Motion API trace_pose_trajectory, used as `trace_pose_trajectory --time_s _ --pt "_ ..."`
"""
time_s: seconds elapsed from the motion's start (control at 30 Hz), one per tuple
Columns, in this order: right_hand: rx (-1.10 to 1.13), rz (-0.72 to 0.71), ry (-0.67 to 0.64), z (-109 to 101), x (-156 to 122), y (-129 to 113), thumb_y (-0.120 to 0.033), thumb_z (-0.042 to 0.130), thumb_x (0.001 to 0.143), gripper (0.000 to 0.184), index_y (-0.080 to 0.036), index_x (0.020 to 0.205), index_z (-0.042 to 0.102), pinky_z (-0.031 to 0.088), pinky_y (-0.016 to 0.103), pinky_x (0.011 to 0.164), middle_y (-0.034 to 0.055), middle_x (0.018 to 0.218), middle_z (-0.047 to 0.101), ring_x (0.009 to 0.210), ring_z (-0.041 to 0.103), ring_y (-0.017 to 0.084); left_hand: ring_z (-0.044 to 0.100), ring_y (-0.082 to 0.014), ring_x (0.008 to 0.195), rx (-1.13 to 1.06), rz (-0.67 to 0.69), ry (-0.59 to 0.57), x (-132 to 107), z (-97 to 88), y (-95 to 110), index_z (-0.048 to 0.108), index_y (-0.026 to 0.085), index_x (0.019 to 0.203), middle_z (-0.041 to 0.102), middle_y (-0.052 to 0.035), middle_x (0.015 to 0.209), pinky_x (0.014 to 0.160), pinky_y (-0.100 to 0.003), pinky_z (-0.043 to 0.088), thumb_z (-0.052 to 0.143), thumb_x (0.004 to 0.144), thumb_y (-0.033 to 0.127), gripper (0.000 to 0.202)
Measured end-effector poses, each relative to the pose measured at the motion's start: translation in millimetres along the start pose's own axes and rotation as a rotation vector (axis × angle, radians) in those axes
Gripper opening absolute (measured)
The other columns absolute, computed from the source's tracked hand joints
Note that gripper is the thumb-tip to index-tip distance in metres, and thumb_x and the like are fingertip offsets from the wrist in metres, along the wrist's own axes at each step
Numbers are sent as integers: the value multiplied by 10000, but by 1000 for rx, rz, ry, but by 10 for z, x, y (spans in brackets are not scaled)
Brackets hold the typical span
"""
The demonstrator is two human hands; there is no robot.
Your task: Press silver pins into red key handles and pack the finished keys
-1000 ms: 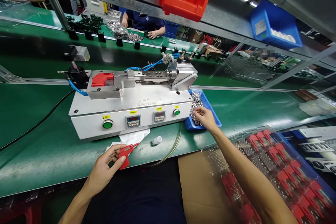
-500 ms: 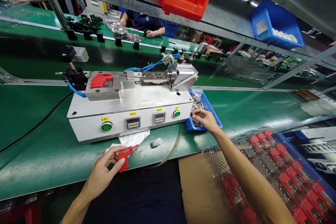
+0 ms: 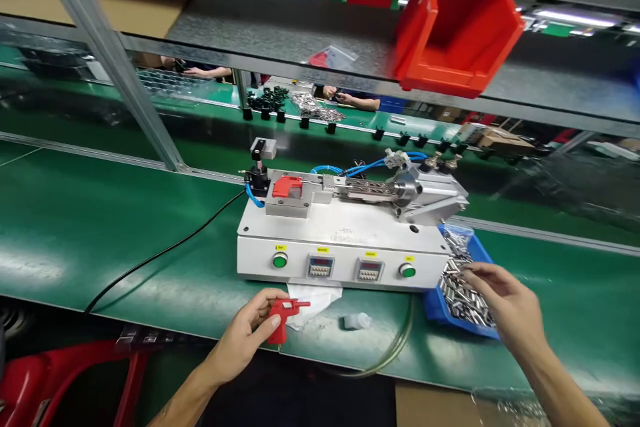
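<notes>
My left hand (image 3: 253,327) grips a red pistol-shaped plastic part (image 3: 281,320) by its handle, the thin barrel pointing right. This is at the front of the bench, below the white machine (image 3: 345,267). My right hand (image 3: 510,303) is over a blue bin (image 3: 434,310) of small shiny metal cylinders (image 3: 465,300). Its thumb and forefinger are pinched together at the pile; whatever is between them does not stand out from the cylinders. Another red pistol-shaped part (image 3: 287,187) sits in the metal fixture (image 3: 287,209) on the machine's left.
A small white bottle (image 3: 357,321) lies by a white cloth (image 3: 320,300) and a clear hose (image 3: 400,347). A black cable (image 3: 165,250) crosses the bench. Overhead, a red bin (image 3: 450,47) sits on a shelf (image 3: 280,27). Co-workers' hands (image 3: 340,95) show across the bench.
The view has swung left and up, so the machine appears further right and lower. My right hand has shifted over the bin's middle. My left hand still holds the red part, its barrel now more level.
</notes>
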State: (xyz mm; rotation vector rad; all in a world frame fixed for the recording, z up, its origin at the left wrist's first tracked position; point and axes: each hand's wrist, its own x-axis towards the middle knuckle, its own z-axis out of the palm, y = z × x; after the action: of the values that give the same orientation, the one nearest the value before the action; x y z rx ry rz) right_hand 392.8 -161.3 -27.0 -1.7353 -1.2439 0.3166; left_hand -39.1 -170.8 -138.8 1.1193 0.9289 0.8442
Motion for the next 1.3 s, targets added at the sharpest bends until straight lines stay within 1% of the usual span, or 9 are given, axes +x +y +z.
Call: trace_pose_trajectory --time_s 0.07,0.17,0.33,0.5,0.6,0.77,0.97,1.1,1.3 --pt "9 -106 40 41 -9 -299 -604 813 754 356 -279 873 729 614 451 731 61 893 749 786 706 290 677 -259 1036 -57 -10 28 7 -34 93 647 264 1281 721 -86 1207 824 -317 570 683 940 536 437" --pt "-27 -358 -81 320 29 -806 -446 766 842 229 -275 989 722 610 437 791 53 954 758 805 709 262 656 -260 1076 -120 -14 82 57 -44 161 645 261 1293 692 -95 1287 833 -303 553 705 924 534 463" --pt "-64 -774 -362 1343 352 -1435 -254 616 934 90 -239 952 703 565 387 838 48 940 764 871 697 229 587 -176 788 -162 -9 110 93 57 127 632 231 1287 697 -89 1132 660 -252 495 727 906 543 502" --pt "-253 -799 -368 2156 731 -1692 -118 590 881 151 -223 900 697 518 380 796 53 878 744 891 659 256 515 -137 704 -165 21 247 -71 12 31 642 225 1248 687 -72 1073 640 -241 471 763 875 531 498" --pt "-323 -807 -373 2272 792 -1672 -119 561 901 187 -217 847 711 506 398 783 77 880 739 905 636 280 535 -148 730 -148 16 330 -175 -166 -80 656 226 1206 700 -67 1081 644 -243 465 776 858 526 475" --pt "-362 -890 -318 2214 748 -1566 -205 516 968 263 -217 920 774 523 472 903 113 1076 743 1017 618 304 622 -177 801 -65 31 379 -204 -424 -241 625 227 1229 720 -71 1129 682 -262 491 705 915 462 400" --pt "-370 -944 -415 2394 779 -1778 -237 582 924 274 -246 1114 778 531 491 902 110 1191 710 1078 623 323 692 -232 1055 321 220 442 -111 -447 92 637 237 1212 731 -61 1167 953 -345 525 651 906 291 312" --pt "-474 -909 -555 2568 819 -1936 -216 587 898 237 -208 1048 770 527 472 856 115 1119 728 1033 637 327 710 -211 997 462 373 518 -61 -435 314 649 242 1186 740 -48 1127 909 -320 550 642 897 237 289" --pt "-471 -909 -556 2591 853 -2006 -186 597 871 120 -193 910 710 525 481 888 128 1106 699 1039 620 326 705 -210 956 385 369 463 -70 -413 332 624 223 1171 715 -62 1086 855 -319 561 626 906 220 265"
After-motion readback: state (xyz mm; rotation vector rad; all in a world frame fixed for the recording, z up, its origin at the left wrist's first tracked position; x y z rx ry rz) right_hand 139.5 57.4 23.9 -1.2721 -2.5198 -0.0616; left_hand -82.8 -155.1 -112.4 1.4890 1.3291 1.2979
